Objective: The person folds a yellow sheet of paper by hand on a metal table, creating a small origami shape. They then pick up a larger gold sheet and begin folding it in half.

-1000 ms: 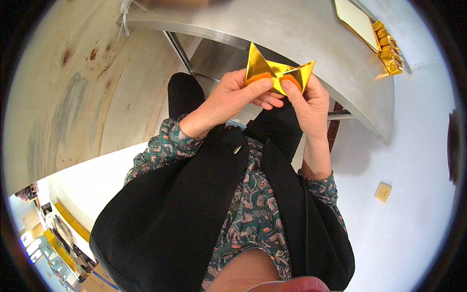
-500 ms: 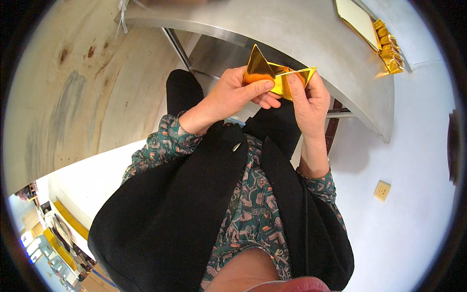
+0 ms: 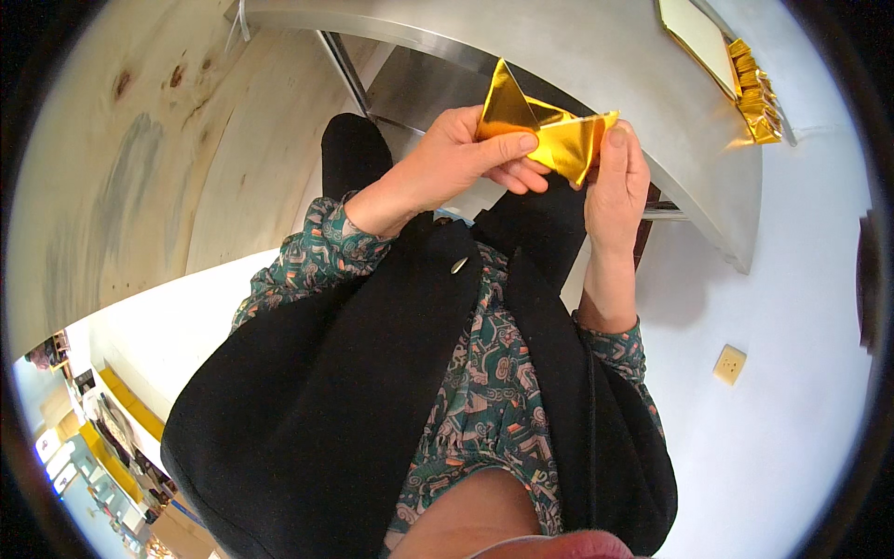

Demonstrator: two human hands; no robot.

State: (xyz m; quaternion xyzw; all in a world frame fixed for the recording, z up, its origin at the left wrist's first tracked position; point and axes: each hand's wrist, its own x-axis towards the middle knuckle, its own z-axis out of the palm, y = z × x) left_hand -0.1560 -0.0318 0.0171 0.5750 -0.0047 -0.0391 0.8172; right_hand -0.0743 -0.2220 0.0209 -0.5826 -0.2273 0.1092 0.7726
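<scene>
A grey metal table (image 3: 596,39) curves across the top of my view, its edge bent by the lens, with a pale wall (image 3: 754,289) and a cream outlet (image 3: 730,364) on the right and a wood-grained surface (image 3: 172,200) on the left. Near the table's far right end I see a white sheet with gold edging (image 3: 700,39), and just beside it a row of crinkled gold pieces (image 3: 756,93). The folded gold foil piece (image 3: 562,144) is held up between the two hands, above the lap and near the table's edge. The left hand (image 3: 445,166) pinches its left part, thumb on the near face and fingers underneath, with a tall pointed flap rising above that thumb. The right hand (image 3: 619,182) has the other end between its thumb and curled fingers (how hard they press, I cannot tell from here). The bright middle spans the gap between the thumbs.
</scene>
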